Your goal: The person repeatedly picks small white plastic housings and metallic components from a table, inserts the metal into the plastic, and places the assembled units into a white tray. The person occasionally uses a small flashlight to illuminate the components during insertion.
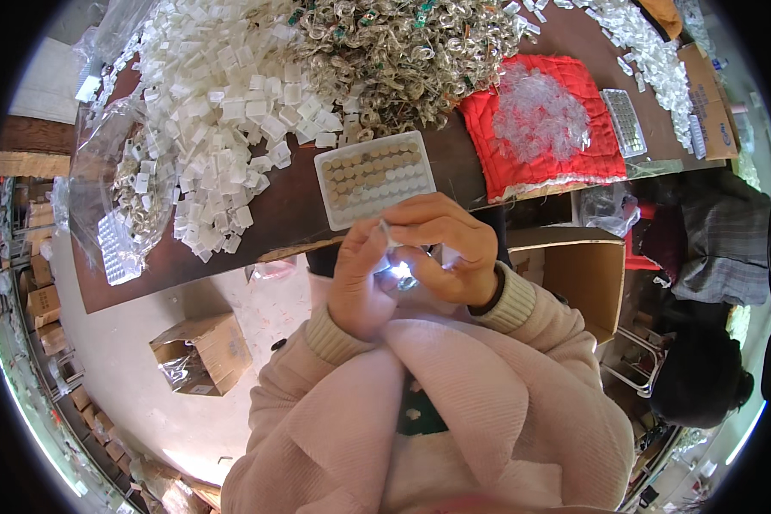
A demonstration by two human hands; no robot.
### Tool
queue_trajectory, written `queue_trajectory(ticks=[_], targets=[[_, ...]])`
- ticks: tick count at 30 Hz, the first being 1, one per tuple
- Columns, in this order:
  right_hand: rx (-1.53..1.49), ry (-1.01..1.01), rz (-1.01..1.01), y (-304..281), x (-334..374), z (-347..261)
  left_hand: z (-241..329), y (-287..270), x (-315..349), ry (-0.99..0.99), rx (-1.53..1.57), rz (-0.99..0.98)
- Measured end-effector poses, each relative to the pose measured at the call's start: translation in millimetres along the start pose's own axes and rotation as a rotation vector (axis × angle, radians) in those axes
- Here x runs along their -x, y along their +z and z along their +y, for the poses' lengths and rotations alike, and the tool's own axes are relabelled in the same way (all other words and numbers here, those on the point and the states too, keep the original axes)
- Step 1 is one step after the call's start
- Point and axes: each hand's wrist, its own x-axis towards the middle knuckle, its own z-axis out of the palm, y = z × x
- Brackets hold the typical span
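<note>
Close in front of my chest, just off the table's near edge, my two hands meet. My left hand is closed, its thumb and fingers pinching a small translucent plastic piece. Curled in from the other side, my right hand is closed on a small shiny clear piece, with a bright white light on it. Fingers cover most of both pieces, so I cannot tell whether they are joined. Just beyond the hands lies a white tray with rows of round tan and white pieces.
Heaps of white plastic boxes and clear shiny parts cover the table. A red cloth holds clear pieces. Cardboard boxes stand on the floor to the left and below the table at right.
</note>
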Motion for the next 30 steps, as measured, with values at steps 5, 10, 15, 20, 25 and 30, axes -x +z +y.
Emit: queue_trajectory(ticks=[5,10,15,20,25,30], targets=[[0.324,-0.122,-0.084,-17,6,5,-3,16,-7,0.051,0.157,-0.011],[0.217,0.132,-0.079,-64,14,17,-4,20,-9,-0.009,-0.028,0.087],[0.7,0.359,0.242,-104,9,50,-1,13,-12,0.035,0.089,-0.001],[0.741,0.344,0.181,-110,10,61,-1,7,-12,0.046,0.13,-0.068],[0.617,0.495,0.237,-102,2,40,2,16,-8,0.054,0.043,0.039],[0.101,0.335,0.147,-46,-3,2,2,27,-3,0.12,-0.023,0.115]])
